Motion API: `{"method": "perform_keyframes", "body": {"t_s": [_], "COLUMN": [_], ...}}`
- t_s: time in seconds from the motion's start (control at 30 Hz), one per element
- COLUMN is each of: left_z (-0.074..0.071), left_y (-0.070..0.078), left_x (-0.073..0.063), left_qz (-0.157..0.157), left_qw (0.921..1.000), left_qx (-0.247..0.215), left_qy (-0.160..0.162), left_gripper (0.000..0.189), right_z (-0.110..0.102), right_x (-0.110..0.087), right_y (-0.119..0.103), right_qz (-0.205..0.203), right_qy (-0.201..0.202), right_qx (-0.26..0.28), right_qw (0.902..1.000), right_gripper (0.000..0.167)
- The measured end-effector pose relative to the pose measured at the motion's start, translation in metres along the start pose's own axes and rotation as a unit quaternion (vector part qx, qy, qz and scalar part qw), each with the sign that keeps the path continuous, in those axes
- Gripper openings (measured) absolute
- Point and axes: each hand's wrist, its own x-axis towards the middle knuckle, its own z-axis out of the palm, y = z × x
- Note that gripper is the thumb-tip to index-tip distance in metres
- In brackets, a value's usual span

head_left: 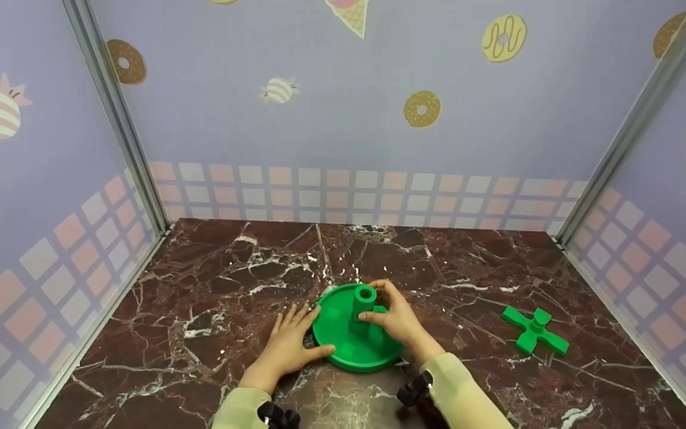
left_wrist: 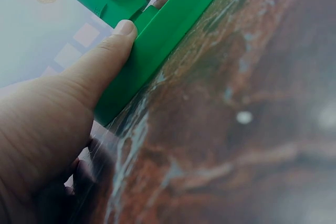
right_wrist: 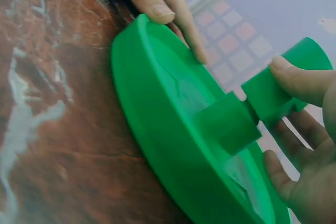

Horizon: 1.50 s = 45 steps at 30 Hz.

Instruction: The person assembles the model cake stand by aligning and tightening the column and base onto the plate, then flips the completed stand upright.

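Note:
A round green tray-like base [head_left: 343, 338] with a raised rim lies flat on the table. Its upper face carries short raised blocks [right_wrist: 231, 124]. My right hand [head_left: 401, 322] grips a hollow green tube [head_left: 361, 308], thumb on the near side and fingers behind it. The tube stands upright over the middle of the base; its lower end is hidden behind a block in the right wrist view. My left hand [head_left: 288, 351] rests at the base's left edge with fingers spread, the thumb [left_wrist: 118, 38] against the rim.
A green cross-shaped piece [head_left: 535, 333] with a round peg at its centre lies to the right on the dark red marbled table [head_left: 200, 369]. Patterned panels [head_left: 343, 137] with metal corner posts [head_left: 122, 125] enclose the table at the back and both sides.

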Motion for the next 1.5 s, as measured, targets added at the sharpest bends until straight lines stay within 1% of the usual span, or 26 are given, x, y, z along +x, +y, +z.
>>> {"method": "perform_keyframes", "body": {"t_s": [0.2,0.33,0.43,0.53,0.6,0.67,0.77,0.93,1.1,1.3,1.5], "left_z": [0.0,0.0,0.0,-0.001,-0.001,-0.001,0.0,0.0,0.0,0.0,-0.001], "left_y": [0.0,0.0,0.0,0.0,0.0,0.0,0.0,-0.001,-0.001,-0.001,0.0], "left_x": [0.001,0.001,0.0,0.0,0.0,0.0,0.0,0.0,0.001,0.001,0.0], "left_qz": [0.0,0.0,0.0,-0.001,-0.001,0.0,0.001,0.004,0.003,0.003,0.002], "left_qw": [1.0,1.0,1.0,1.0,1.0,1.0,1.0,1.0,1.0,1.0,1.0], "left_qx": [0.002,0.001,-0.002,-0.002,-0.002,-0.001,-0.003,-0.003,-0.002,-0.002,-0.002], "left_qy": [-0.001,-0.001,-0.002,-0.002,-0.001,-0.001,-0.003,-0.001,-0.001,-0.002,-0.003], "left_gripper": [0.097,0.097,0.097,0.097,0.097,0.098,0.098,0.098,0.097,0.098,0.097], "right_z": [0.007,0.007,0.002,-0.006,-0.011,-0.014,-0.015,-0.015,-0.011,-0.003,0.004], "right_x": [-0.001,-0.001,-0.001,0.0,0.001,0.001,0.002,0.004,0.003,0.003,0.001], "right_y": [0.002,0.003,0.001,-0.003,-0.004,-0.005,-0.004,-0.003,-0.004,0.0,0.003], "right_qz": [0.011,0.012,0.007,0.003,0.007,0.012,0.01,-0.021,-0.022,-0.025,-0.026], "right_qy": [0.033,0.034,0.007,-0.045,-0.076,-0.098,-0.105,-0.092,-0.06,-0.021,0.016], "right_qx": [0.003,-0.013,0.0,0.05,0.075,0.086,0.076,0.052,0.021,0.004,-0.009], "right_qw": [0.9994,0.9993,0.9999,0.9978,0.9942,0.9914,0.9915,0.9942,0.9977,0.9995,0.9995], "right_gripper": [0.051,0.056,0.064,0.072,0.072,0.072,0.065,0.056,0.051,0.049,0.05]}}
